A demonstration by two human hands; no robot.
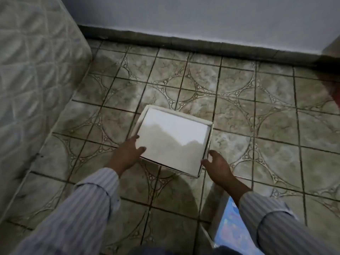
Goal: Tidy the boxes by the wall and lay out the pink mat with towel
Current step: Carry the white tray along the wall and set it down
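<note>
We look down at a tiled floor [239,111] with a white box [173,138] lying open side up near the centre of our view. The box sits flat on the tiles, slightly turned, its far corner pointing toward 11 o'clock. Its inside is plain white and holds nothing we can make out.

Our left hand [127,153] is at the box's near left corner, at about 8 o'clock from the box's middle. The fingers are spread, with the thumb lying over the rim onto the white inside and the other fingers along the left wall; it touches the box but we cannot tell whether it grips. Our right hand [217,164] is at the near right corner, at about 4 o'clock from the box. Its fingers are curled and apart, just beside the box's wall, holding nothing.

Both arms wear striped sleeves [88,208]. A mattress [36,70] fills the left side at 9 o'clock. The wall [184,19] with its dark skirting runs across at 12 o'clock, well apart from the box. A colourful flat thing [230,229] shows under the right forearm at 5 o'clock, blurred.
</note>
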